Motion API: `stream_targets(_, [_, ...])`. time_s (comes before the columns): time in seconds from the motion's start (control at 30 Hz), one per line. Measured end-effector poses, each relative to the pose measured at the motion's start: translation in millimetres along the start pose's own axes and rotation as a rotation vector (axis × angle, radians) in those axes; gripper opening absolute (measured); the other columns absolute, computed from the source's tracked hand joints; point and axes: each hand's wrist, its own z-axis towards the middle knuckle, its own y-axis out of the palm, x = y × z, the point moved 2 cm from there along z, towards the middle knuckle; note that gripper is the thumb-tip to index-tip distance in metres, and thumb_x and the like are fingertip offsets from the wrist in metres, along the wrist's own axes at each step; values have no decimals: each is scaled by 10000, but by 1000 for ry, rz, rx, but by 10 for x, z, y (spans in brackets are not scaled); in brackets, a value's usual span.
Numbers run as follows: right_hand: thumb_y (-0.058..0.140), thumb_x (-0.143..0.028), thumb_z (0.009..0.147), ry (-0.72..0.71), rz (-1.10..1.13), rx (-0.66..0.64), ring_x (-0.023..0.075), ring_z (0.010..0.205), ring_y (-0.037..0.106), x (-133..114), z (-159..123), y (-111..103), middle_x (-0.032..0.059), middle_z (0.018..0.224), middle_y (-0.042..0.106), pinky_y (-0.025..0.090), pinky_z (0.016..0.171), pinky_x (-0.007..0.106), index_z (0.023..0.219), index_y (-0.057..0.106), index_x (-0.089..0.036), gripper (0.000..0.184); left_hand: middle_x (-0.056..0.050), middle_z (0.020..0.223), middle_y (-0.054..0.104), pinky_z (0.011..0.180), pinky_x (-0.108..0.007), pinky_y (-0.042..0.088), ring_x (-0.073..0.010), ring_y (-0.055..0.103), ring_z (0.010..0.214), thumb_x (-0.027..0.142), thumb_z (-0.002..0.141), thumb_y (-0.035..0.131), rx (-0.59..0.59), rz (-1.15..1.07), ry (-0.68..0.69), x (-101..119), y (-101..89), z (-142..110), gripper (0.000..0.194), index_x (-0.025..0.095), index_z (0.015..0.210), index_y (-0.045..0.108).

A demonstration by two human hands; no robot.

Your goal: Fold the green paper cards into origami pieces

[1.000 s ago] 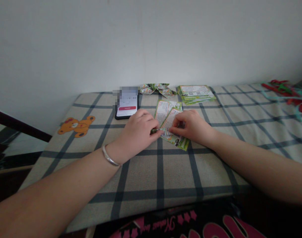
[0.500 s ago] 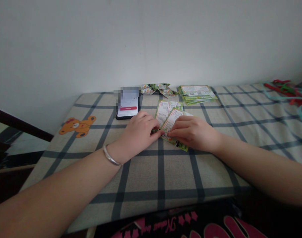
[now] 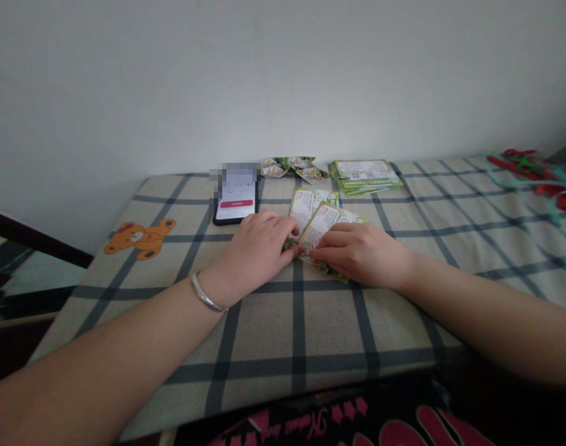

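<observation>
Two green-and-white printed paper cards lie crossed over each other on the checked cloth, the upper card point(image 3: 322, 220) slanting over the lower card point(image 3: 303, 201). My left hand point(image 3: 266, 246), a silver bangle at its wrist, has thumb and fingers bent together at the cards' left lower edge. From the other side, my right hand point(image 3: 364, 255) pinches the near part of the upper card, its fingers covering some of the print. The thumb tip of my left hand almost meets the right fingertips. What lies under the fingers is hidden.
A phone point(image 3: 236, 207) with a lit screen lies behind my left hand. By the wall are folded paper pieces point(image 3: 294, 167) and a stack of similar cards point(image 3: 369, 176). Red, green and teal strips point(image 3: 538, 176) lie far right. A bear picture point(image 3: 141, 238) is at left.
The view has shifted slightly, so the table things sit a little further left. Both hands keep nearly the same hold on the cards, with only small finger movement.
</observation>
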Motion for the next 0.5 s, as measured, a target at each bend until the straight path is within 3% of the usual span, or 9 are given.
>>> stream_targets(0.2, [448, -195, 979, -19, -46, 4, 170, 772, 543, -23, -4, -3, 47, 851, 664, 377, 628, 305, 1061, 679, -168, 247, -43, 902, 640, 788, -377, 431, -252, 557, 925, 343, 849, 669, -12, -12, 27, 3, 12, 12, 195, 192, 954, 606])
stream_targets(0.37, [451, -182, 975, -8, -14, -15, 183, 787, 538, -32, 11, 11, 60, 863, 666, 409, 667, 323, 1043, 684, -147, 245, -38, 940, 652, 833, -362, 449, -224, 548, 950, 199, 886, 601, -21, -26, 248, 9, -27, -7, 68, 193, 912, 663])
stream_targets(0.5, [431, -171, 976, -4, 50, -11, 192, 846, 558, -4, -3, 32, 65, 921, 681, 444, 726, 331, 1121, 668, -167, 278, -41, 928, 674, 862, -381, 456, -225, 551, 979, 196, 941, 518, -27, 41, 410, 1, -64, -47, 180, 196, 901, 693])
